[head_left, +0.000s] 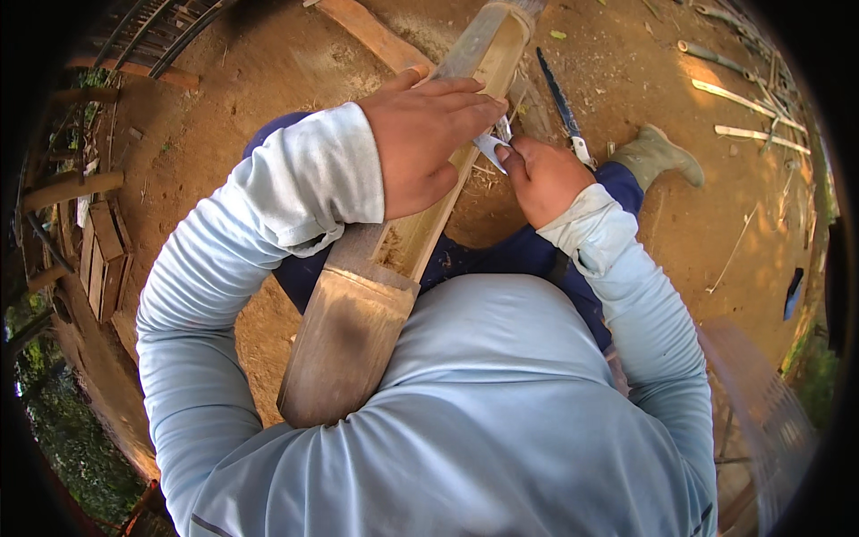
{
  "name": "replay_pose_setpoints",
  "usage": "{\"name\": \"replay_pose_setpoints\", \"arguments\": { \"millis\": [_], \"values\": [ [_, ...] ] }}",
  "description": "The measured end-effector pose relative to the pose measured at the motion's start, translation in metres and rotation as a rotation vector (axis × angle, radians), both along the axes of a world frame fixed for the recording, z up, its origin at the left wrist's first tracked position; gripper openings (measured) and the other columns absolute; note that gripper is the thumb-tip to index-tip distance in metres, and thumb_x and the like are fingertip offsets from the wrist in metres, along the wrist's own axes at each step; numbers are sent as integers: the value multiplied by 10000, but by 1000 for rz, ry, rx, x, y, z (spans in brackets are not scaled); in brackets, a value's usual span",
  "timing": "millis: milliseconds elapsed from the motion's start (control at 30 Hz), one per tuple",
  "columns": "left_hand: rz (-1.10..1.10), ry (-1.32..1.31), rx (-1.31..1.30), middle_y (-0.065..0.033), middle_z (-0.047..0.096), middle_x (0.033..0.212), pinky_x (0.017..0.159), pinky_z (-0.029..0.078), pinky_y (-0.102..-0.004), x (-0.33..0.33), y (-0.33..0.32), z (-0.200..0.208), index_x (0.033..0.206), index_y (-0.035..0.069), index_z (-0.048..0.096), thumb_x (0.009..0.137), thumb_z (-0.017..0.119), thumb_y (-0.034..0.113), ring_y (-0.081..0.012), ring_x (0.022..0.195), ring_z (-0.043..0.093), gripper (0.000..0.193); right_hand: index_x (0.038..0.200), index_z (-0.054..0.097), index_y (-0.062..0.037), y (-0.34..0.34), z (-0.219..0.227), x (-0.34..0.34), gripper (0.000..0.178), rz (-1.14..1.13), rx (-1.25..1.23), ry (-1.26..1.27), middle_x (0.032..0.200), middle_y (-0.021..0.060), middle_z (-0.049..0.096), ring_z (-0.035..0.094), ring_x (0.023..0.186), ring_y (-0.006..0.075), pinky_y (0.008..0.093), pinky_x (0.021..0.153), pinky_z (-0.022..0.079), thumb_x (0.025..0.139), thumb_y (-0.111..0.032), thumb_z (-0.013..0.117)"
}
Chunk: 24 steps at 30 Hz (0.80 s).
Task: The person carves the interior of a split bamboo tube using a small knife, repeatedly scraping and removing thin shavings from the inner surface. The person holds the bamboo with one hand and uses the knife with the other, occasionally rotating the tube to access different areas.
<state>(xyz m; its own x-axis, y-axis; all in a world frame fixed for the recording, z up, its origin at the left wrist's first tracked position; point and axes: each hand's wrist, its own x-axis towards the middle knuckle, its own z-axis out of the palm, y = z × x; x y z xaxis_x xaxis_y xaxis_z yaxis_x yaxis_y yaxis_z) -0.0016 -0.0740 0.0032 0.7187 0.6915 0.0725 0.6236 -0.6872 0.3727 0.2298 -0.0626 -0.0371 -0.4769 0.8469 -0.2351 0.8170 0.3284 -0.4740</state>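
A thick length of bamboo with a long opening cut along it slants across my lap, its near end against my body. My left hand lies over the bamboo, fingers stretched across the opening toward its right edge. Close by, my right hand is closed with the thumb pressed on a small pale, shiny flat piece. That piece touches or nearly touches the bamboo's right edge. Its kind cannot be made out, as the fingers cover part of it.
Beyond my right hand lies a long dark blade with a white handle. My boot rests on the dirt floor. A brown plank lies ahead, pale sticks at far right, a wooden crate at left.
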Motion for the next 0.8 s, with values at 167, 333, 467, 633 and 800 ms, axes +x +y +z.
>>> {"name": "replay_pose_setpoints", "arguments": {
  "millis": [167,333,467,633,800],
  "values": [
    [-61,172,-36,-169,495,1457,1195,194,-611,-1,4,3,1413,6,488,714,562,80,-345,1470,300,707,902,645,4,-6,5,-4,356,35,-34,4,803,255,665,646,787,453,533,742,500,1013,-287,473],
    [-49,221,-49,-179,485,1463,1208,195,-579,-1,4,3,1425,11,480,710,566,93,-340,1473,295,725,901,635,1,-6,12,-7,348,57,-55,-28,816,256,664,639,793,459,531,743,497,1016,-283,468],
    [17,144,14,-194,450,1489,1211,203,-555,-2,2,-1,1483,26,401,713,555,87,-347,1465,309,788,915,619,-14,17,-8,-1,340,-10,38,13,809,263,636,620,808,465,525,728,477,1021,-301,471],
    [7,133,-13,-207,407,1519,1205,216,-556,1,27,-3,1516,37,335,746,532,65,-350,1455,328,795,972,641,-19,75,-38,13,397,-64,76,-19,843,269,635,618,838,462,502,746,467,1021,-366,456],
    [129,185,-17,-154,488,1466,1176,249,-572,26,74,-25,1481,125,451,830,549,112,-296,1447,357,658,975,660,-16,108,-39,15,439,-65,56,-112,864,271,645,623,845,458,495,774,469,1016,-398,447]
  ]
}}
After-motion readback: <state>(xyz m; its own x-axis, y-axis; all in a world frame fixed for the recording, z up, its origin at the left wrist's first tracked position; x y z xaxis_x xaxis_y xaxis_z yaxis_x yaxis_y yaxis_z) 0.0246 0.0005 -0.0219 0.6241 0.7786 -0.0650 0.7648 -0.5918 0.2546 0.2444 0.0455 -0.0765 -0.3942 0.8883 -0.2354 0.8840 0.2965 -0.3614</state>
